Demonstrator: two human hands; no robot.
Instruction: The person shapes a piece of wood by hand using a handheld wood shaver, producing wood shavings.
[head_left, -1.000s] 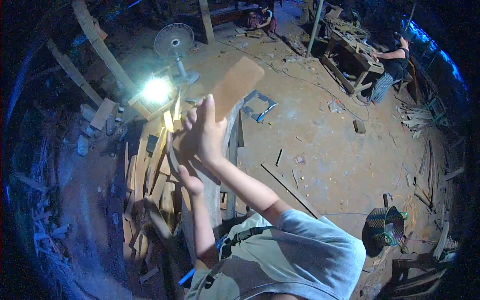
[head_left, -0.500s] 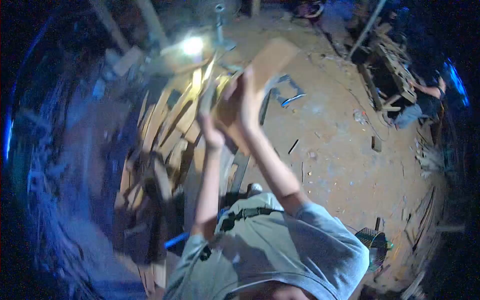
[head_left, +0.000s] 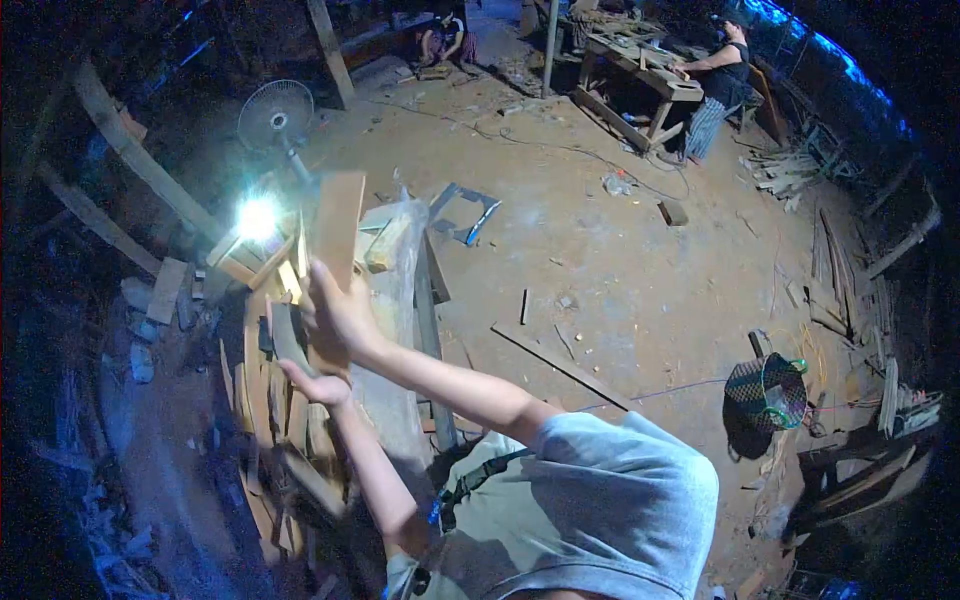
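A flat wooden board (head_left: 340, 225) is held upright over the workbench in front of me, its top end pointing away. My right hand (head_left: 335, 310) is wrapped round its middle, thumb along the near face. Lower down, my left hand (head_left: 318, 385) supports the board's bottom end with the palm turned up and the thumb out to the left; its other fingers are partly hidden behind the wood. A curved greyish strip (head_left: 287, 335) overlaps the left hand's thumb side. Below lie long wooden pieces (head_left: 255, 400) in a pile.
Left of the board shine a bright lamp (head_left: 258, 220) and a standing fan (head_left: 277, 118). A pale bench surface (head_left: 395, 385) lies alongside. On the floor are a dark frame (head_left: 465, 212), a long stick (head_left: 560, 365) and a mesh basket (head_left: 765, 390). Another person (head_left: 725, 90) stands at a far wooden table (head_left: 610, 105).
My view has swung right and up, showing more of the far floor. The board, tilted rightward before, now stands nearly upright and further left in view, both hands still on it.
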